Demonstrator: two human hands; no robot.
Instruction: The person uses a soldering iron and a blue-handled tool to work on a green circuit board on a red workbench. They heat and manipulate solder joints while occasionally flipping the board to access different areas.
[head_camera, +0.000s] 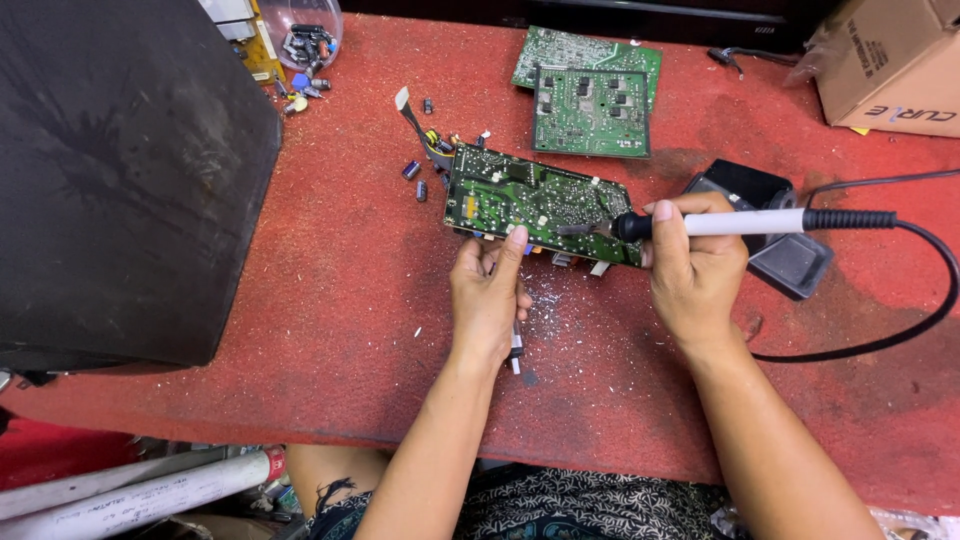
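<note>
Circuit board (540, 203) pinched by left hand (487, 300) fingers; right hand (695, 270) grips soldering iron (750, 222).

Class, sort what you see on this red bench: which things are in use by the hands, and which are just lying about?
In use: green circuit board steadied by left hand; white-handled soldering iron in right hand.

Lying about: two stacked green boards, brown cardboard box, clear bowl of parts, loose capacitors.

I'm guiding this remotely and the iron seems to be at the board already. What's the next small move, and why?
Probably keep the board steady and hold the iron on that joint. The right hand has its dark tip on the solder side near the right end, and the left hand pinches the near edge, with something small and unclear held under it. Whether the solder has melted can't be told.
</note>
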